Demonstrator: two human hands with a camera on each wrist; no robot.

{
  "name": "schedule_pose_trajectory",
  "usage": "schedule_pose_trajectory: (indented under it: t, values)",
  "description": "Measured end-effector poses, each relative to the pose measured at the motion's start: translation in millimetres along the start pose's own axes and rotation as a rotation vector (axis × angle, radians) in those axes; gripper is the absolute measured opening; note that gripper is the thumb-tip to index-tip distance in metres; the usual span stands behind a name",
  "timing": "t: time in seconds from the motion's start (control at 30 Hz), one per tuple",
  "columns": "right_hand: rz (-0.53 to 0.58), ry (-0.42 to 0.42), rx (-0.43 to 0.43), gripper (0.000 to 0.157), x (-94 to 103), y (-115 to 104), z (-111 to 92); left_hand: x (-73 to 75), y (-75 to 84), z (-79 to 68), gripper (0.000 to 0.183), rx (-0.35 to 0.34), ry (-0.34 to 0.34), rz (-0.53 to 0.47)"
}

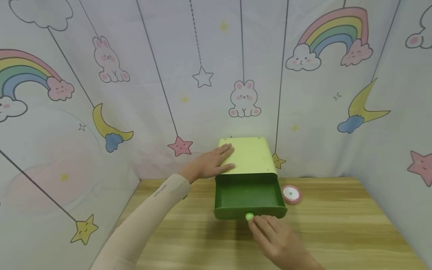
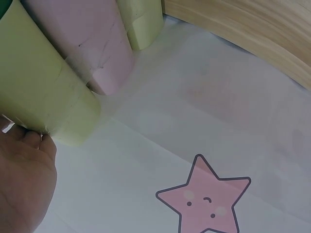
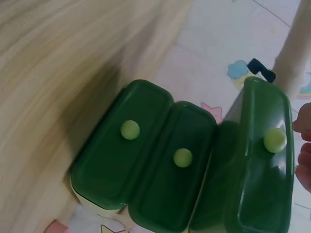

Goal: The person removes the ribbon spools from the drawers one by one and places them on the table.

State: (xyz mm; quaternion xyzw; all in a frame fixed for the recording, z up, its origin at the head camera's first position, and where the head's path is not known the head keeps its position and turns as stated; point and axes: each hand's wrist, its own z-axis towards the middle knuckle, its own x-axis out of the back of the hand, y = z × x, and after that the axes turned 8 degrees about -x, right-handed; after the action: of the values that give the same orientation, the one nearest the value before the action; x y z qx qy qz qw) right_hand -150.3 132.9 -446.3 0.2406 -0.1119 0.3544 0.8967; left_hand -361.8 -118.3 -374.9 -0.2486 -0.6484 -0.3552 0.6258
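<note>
Presently my left fingers [image 1: 225,150] lie straight atop the yellow cabinet [image 1: 251,154], right of frame centre; my right fingers [image 1: 264,224], loosely bent, hold nothing beside the knob [image 1: 249,216]. Risk: overpulling could unseat the extended drawer [image 1: 232,213] or tip the cabinet.
</note>
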Motion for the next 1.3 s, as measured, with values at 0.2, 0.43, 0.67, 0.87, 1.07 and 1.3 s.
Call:
schedule_pose_trajectory:
  t: [0.2,0.43,0.67,0.87,1.07,1.3]
  values:
    - [-0.036,-0.025,-0.004,0.034,-7.3,-3.7,-8.6,1.0,0.6,-0.5,0.089,0.0,-0.007,0.005]
    - [-0.038,-0.07,-0.052,0.035,-13.6,-6.3,-17.1,1.2,0.6,-1.2,0.089,-0.008,-0.004,0.009]
    - [-0.039,-0.107,-0.068,0.035,-18.4,-7.9,-20.4,1.5,0.5,-2.6,0.089,-0.004,0.0,0.014]
    - [-0.032,-0.122,-0.089,0.035,-21.5,-9.1,-21.6,1.8,1.0,-4.0,0.089,-0.004,-0.017,0.011]
    - [-0.051,-0.13,-0.108,0.036,-22.8,-9.0,-20.2,1.6,1.1,-3.6,0.089,0.0,-0.017,0.013]
    - [-0.054,-0.074,-0.098,0.035,-24.3,-6.5,-15.0,3.2,2.9,-2.7,0.088,-0.008,-0.021,0.013]
